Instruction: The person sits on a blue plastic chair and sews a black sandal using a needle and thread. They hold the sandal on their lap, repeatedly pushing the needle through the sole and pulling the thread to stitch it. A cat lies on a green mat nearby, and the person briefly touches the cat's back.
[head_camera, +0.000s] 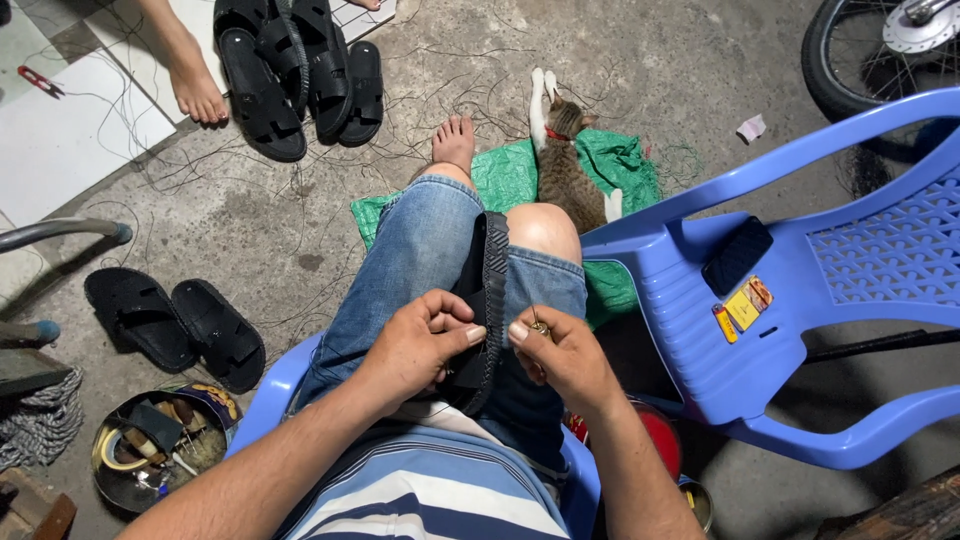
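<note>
Both hands met over the lap: the left hand (420, 345) gripped a black ridged rubber sandal (487, 310), fingers curled shut around its edge, while the right hand (562, 352) pinched a small metal tool (540, 325) beside it. Beyond the fingertips a tabby cat (565, 165) lay on green sheeting (625, 165). Left of them, a round tin (110, 480) held tools.

One head-worn camera looks steeply down, close over the seated person's lap and floor.
</note>
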